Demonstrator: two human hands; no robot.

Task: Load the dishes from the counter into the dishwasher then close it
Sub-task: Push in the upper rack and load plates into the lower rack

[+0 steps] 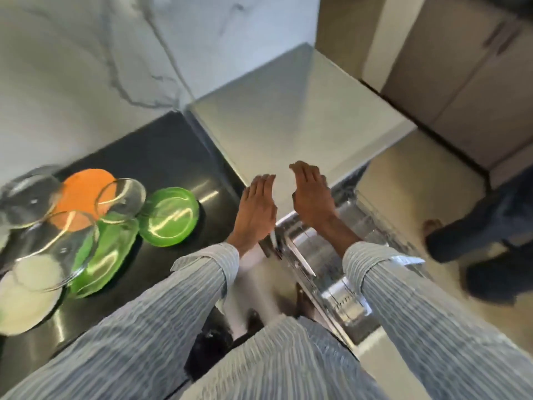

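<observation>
On the black counter (161, 157) at the left lie a small green plate (170, 216), a larger green plate (111, 249), an orange plate (83, 194) and a white plate (26, 301). Clear glass bowls (121, 199) sit on and among them. My left hand (256, 210) and my right hand (313, 197) are both flat, fingers straight, empty, over the front edge of the steel dishwasher top (302, 119). Below my wrists the dishwasher's open door (343, 301) and a wire rack (372, 223) show. The picture is blurred.
A white marble wall (86, 67) rises behind the counter. Beige cabinets (461, 82) stand at the right. Another person's dark trouser legs (490, 226) are on the floor to the right of the dishwasher.
</observation>
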